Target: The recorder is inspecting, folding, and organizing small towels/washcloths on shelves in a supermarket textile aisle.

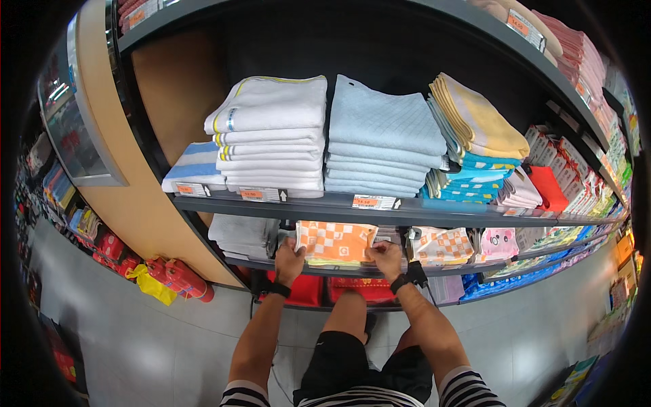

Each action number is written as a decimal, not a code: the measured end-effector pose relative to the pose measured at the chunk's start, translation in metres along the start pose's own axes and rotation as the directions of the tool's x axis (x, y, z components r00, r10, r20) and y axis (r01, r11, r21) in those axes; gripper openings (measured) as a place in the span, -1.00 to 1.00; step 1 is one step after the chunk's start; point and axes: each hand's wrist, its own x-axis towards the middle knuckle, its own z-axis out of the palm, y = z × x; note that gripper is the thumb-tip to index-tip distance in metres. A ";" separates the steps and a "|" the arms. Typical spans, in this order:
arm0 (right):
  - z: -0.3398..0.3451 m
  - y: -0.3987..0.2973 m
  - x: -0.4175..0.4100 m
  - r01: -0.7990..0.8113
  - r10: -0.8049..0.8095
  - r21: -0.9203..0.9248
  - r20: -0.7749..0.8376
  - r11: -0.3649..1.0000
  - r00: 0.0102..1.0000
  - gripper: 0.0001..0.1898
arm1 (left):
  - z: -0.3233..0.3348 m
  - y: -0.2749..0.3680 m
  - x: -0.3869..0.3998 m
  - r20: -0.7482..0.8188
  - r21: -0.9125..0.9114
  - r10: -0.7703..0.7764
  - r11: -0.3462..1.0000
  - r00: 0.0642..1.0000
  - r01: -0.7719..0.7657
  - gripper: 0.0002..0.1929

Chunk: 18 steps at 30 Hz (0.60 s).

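Note:
A folded orange-and-white checked towel (335, 243) with letters on it lies on the lower shelf, over a yellowish layer of cloth. My left hand (290, 260) grips its left side, with the fingertips partly hidden. At the opposite side, my right hand (387, 259) pinches the right edge between thumb and fingers. Folded grey towels (243, 235) are stacked left of my left hand. Another orange checked towel pile (441, 245) sits to the right of my right hand, and a pink towel with an animal face (497, 243) lies beyond it.
The shelf above (305, 206) overhangs my hands; it bears stacked white towels (274, 147), light blue towels (381, 137) and yellow towels (480, 122). Red packages (361, 290) lie on the bottom shelf. Red fire extinguishers (185, 280) stand on the floor at left, beside a wooden end panel (168, 219).

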 end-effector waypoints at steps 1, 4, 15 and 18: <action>0.000 -0.003 -0.001 0.030 -0.030 -0.076 -0.001 0.997 1.000 -0.87 | 0.001 -0.001 0.000 -0.001 0.000 0.006 1.000 1.000 -0.006 -0.67; -0.002 -0.025 -0.008 0.106 -0.111 -0.180 -0.020 0.978 0.994 -0.90 | 0.000 0.005 -0.001 -0.088 0.115 0.027 0.993 0.996 -0.016 -0.66; -0.003 -0.129 -0.034 0.341 -0.340 0.069 -0.035 0.937 0.940 -0.90 | 0.010 -0.022 0.013 -0.113 0.452 0.238 0.877 0.965 -0.163 -0.68; -0.017 -0.120 -0.025 0.392 -0.391 -0.023 -0.153 0.920 0.908 -0.91 | -0.007 0.023 0.009 -0.282 0.339 0.473 0.863 0.835 -0.375 -0.74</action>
